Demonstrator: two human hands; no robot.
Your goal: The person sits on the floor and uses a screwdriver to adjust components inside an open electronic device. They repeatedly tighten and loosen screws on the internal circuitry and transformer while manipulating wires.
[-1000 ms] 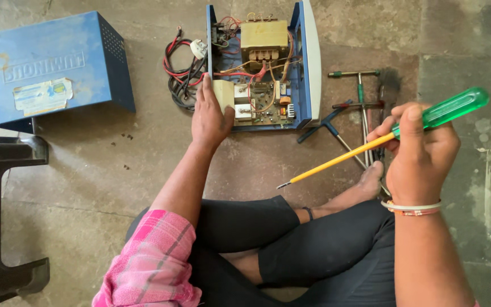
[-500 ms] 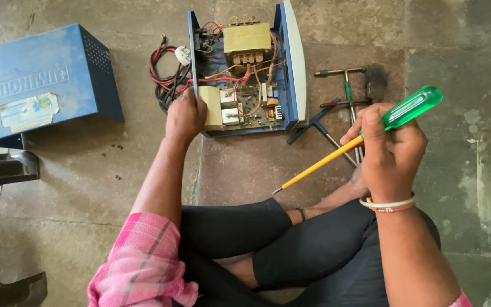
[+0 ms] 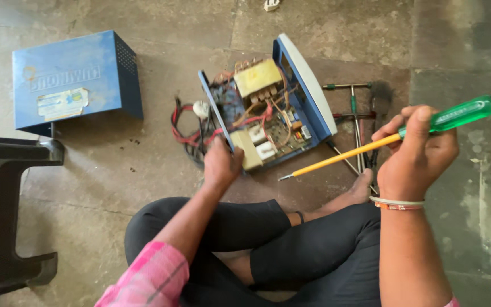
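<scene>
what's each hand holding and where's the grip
The right hand holds a screwdriver where its green handle meets the yellow shaft. The left hand grips the near edge of the opened blue unit.

Green-handled, yellow-shafted screwdriver [image 3: 393, 136]; blue metal cover [image 3: 75, 79]; pink checked sleeve [image 3: 149, 278].

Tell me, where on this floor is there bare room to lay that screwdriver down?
Bare floor lies between the blue cover and the open unit, and right of the right hand holding the screwdriver. It is crowded beside the unit: wires by the left hand, loose tools on the other side.
</scene>
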